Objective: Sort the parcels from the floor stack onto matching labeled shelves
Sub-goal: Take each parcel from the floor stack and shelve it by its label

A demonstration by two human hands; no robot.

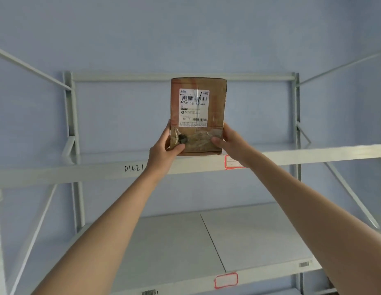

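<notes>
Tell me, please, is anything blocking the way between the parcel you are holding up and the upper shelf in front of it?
Nothing visible does. Both the left hand and the right hand grip the parcel at its lower corners, upright, at the front edge of the upper shelf. The shelf surface seen to either side is bare; what lies directly behind the parcel is hidden.

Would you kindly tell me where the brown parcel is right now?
In the head view, the parcel is centre frame, held upright by the left hand and right hand at the front edge of the upper shelf.
</notes>
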